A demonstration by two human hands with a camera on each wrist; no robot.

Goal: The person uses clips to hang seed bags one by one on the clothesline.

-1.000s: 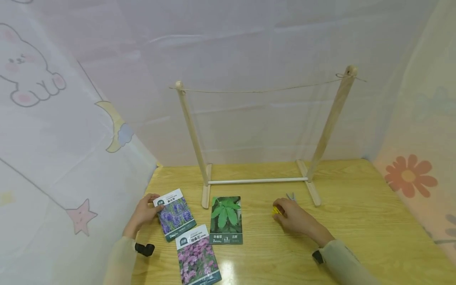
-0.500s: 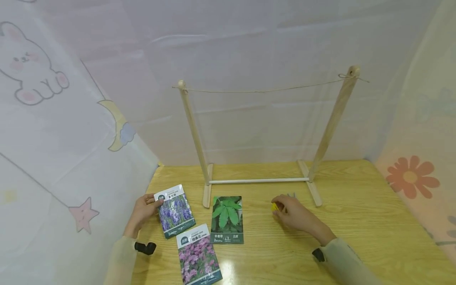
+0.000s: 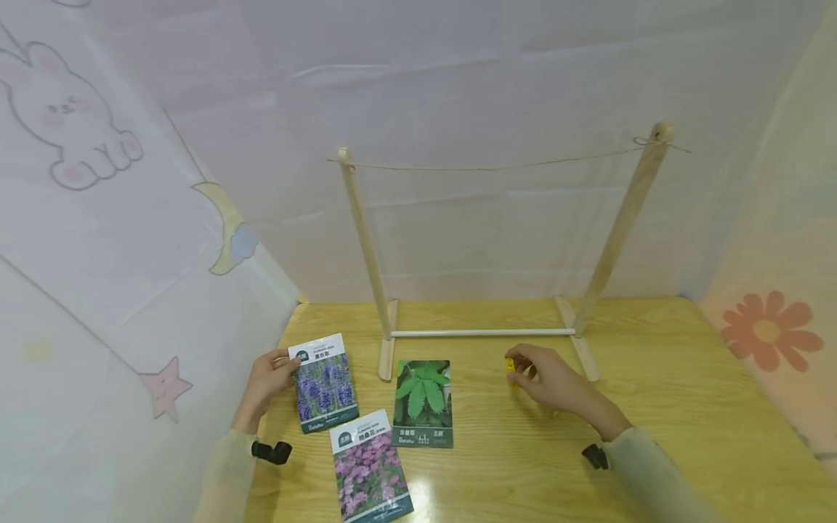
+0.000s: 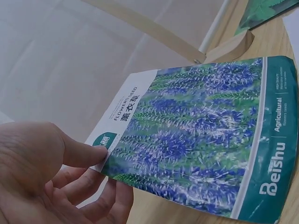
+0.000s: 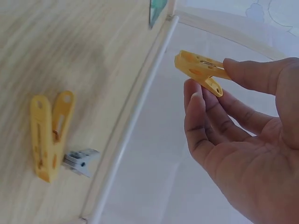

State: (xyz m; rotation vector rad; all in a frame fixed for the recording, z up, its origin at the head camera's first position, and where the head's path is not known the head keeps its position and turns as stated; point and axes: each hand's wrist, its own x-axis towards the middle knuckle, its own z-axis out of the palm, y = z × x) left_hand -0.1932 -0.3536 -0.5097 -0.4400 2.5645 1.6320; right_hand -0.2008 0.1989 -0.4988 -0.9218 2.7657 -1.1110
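My left hand (image 3: 269, 379) pinches a seed packet with purple lavender flowers (image 4: 187, 135) by its white top corner, thumb on the front. The packet looks tilted up off the table in the left wrist view. My right hand (image 3: 551, 378) holds a yellow clothespin (image 5: 201, 67) between thumb and fingers, raised above the table. On the wood below, a second yellow clothespin (image 5: 46, 135) lies beside a small grey metal clip (image 5: 80, 161); the right hand largely hides both from the head view.
A pink-flower seed packet (image 3: 371, 468) and a green-leaf packet (image 3: 423, 403) lie on the table (image 3: 497, 465). Behind them stands a wooden frame (image 3: 366, 247) with a string (image 3: 458, 168) tied between its posts and a white rod (image 3: 480, 333) below.
The right hand has lifted the yellow clothespin off the table. The left hand has raised the lavender packet slightly and turned it more upright. The head view has shifted a little left.
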